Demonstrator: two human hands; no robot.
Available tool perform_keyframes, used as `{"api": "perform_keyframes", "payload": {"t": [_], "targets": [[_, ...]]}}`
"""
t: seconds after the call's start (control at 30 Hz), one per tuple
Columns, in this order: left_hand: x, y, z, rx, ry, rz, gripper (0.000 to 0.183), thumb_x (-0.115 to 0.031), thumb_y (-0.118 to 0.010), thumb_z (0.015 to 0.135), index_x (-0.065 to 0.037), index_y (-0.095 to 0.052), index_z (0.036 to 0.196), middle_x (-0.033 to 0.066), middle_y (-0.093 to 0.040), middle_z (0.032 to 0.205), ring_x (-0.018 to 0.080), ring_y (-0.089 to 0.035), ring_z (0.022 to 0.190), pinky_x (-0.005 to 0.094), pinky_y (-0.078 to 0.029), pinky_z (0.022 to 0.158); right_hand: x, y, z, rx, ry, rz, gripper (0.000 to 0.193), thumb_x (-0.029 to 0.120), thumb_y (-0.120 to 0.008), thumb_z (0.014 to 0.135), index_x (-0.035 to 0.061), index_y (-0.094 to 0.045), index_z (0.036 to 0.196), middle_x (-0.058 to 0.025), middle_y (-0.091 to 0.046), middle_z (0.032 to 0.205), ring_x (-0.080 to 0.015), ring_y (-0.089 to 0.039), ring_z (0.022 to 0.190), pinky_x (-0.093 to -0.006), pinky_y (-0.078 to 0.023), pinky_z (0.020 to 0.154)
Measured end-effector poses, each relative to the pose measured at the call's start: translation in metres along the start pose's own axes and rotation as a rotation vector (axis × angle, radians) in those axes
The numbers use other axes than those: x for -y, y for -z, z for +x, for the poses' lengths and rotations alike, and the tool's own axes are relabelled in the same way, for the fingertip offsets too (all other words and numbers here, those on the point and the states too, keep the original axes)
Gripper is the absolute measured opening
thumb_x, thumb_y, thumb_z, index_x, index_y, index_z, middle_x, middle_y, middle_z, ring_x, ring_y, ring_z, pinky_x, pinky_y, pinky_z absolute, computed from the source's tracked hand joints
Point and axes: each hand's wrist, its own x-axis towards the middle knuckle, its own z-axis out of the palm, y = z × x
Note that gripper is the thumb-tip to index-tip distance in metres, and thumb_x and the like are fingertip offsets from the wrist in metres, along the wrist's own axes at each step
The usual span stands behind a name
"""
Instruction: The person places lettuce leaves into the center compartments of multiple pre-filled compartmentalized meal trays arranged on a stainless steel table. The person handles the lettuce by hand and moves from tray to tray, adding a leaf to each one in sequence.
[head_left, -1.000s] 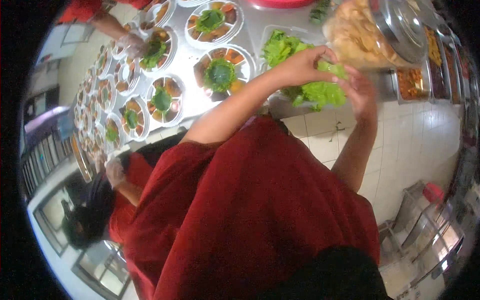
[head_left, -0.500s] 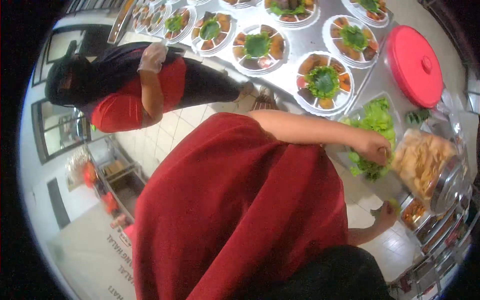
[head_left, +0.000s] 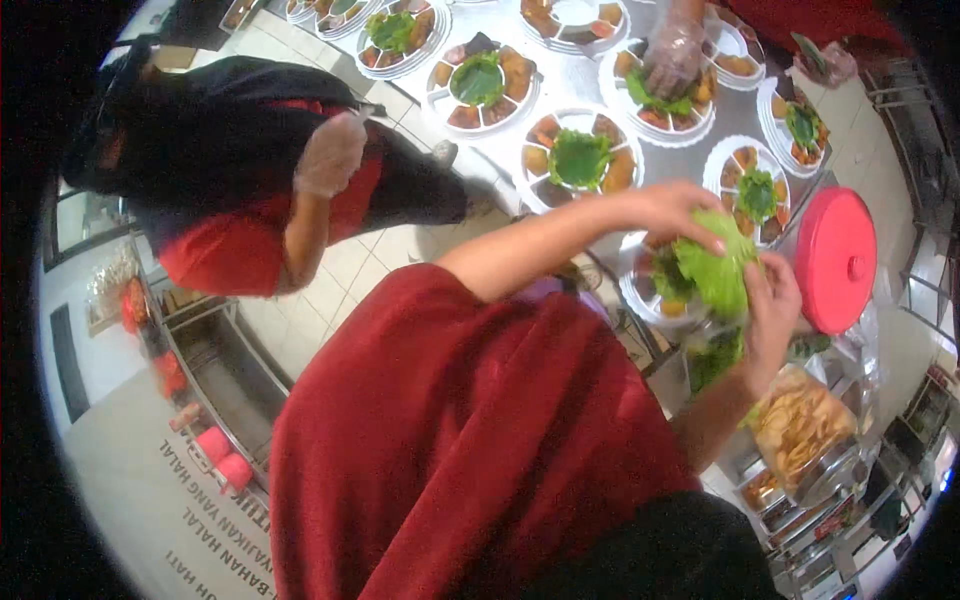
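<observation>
A pale green lettuce leaf (head_left: 718, 278) is stretched between my two hands. My left hand (head_left: 668, 212) pinches its upper left edge, and my right hand (head_left: 774, 308) grips its right side. Under the leaf is a compartmented white plate (head_left: 640, 300) of food, partly hidden by the leaf. More lettuce (head_left: 714, 360) lies in a clear container just below, near my right wrist. To the right of my hands stands a round red lidded tub (head_left: 838, 260).
Several similar plates (head_left: 578, 160) cover the metal table. Another person's gloved hand (head_left: 672, 68) works over one of them. On the left stands a person with a gloved hand (head_left: 332, 152). A bag of yellowish chips (head_left: 800, 425) and metal food trays sit at the right.
My hands have come up from the lettuce container and the area below it, and now meet on one leaf near the plates. The view has shifted; another person's gloved hand has appeared over a plate.
</observation>
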Motion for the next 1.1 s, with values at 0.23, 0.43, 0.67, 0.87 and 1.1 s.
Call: {"api": "perform_keyframes", "payload": {"t": [0.23, 0.43, 0.67, 0.87, 1.1], "targets": [[0.041, 0.216, -0.005, -0.365, 0.086, 0.119, 0.034, -0.021, -0.071, 0.071, -0.003, -0.06, 0.098, 0.0059, -0.062, 0.088, 0.0114, -0.058, 0.074, 0.0253, -0.05, 0.06, 0.006, -0.146, 0.192, 0.242, 0.177, -0.068, 0.03, 0.006, -0.065, 0.074, 0.0011, -0.059, 0.103, -0.0051, -0.06, 0.1, -0.0118, -0.054, 0.088, -0.025, -0.042, 0.08], [0.075, 0.348, 0.041, -0.573, 0.067, 0.651, 0.026, -0.018, -0.069, 0.067, -0.003, -0.063, 0.087, 0.0117, -0.063, 0.075, 0.0212, -0.062, 0.066, 0.0344, -0.051, 0.061, -0.021, -0.249, 0.342, 0.188, 0.292, -0.481, 0.013, 0.014, -0.065, 0.07, 0.0102, -0.07, 0.082, -0.0091, -0.066, 0.076, -0.0188, -0.062, 0.07, -0.0279, -0.048, 0.066], [0.119, 0.386, 0.084, -0.558, 0.209, 1.072, 0.008, -0.013, -0.056, 0.067, -0.008, -0.06, 0.072, 0.015, -0.06, 0.076, 0.027, -0.058, 0.073, 0.045, -0.039, 0.077, -0.057, -0.31, 0.413, 0.045, 0.373, -0.817, 0.016, 0.015, -0.059, 0.071, 0.0118, -0.069, 0.082, -0.0124, -0.064, 0.084, -0.0295, -0.062, 0.077, -0.0366, -0.049, 0.07], [0.152, 0.389, 0.096, -0.74, -0.072, 1.357, 0.012, -0.013, -0.052, 0.07, -0.009, -0.061, 0.076, 0.0131, -0.059, 0.087, 0.0269, -0.055, 0.083, 0.0431, -0.039, 0.08, -0.049, -0.323, 0.395, -0.081, 0.499, -1.182, 0.013, 0.017, -0.06, 0.07, 0.009, -0.069, 0.076, -0.01, -0.063, 0.081, -0.026, -0.055, 0.088, -0.0383, -0.042, 0.078], [0.149, 0.379, 0.099, -0.752, -0.014, 1.422, 0.022, -0.013, -0.048, 0.073, -0.007, -0.064, 0.087, 0.0121, -0.057, 0.098, 0.0278, -0.051, 0.094, 0.0426, -0.037, 0.086, -0.047, -0.328, 0.392, -0.065, 0.475, -1.42, 0.013, 0.017, -0.057, 0.074, 0.0175, -0.069, 0.08, -0.007, -0.058, 0.097, -0.027, -0.046, 0.099, -0.044, -0.034, 0.083]]}}
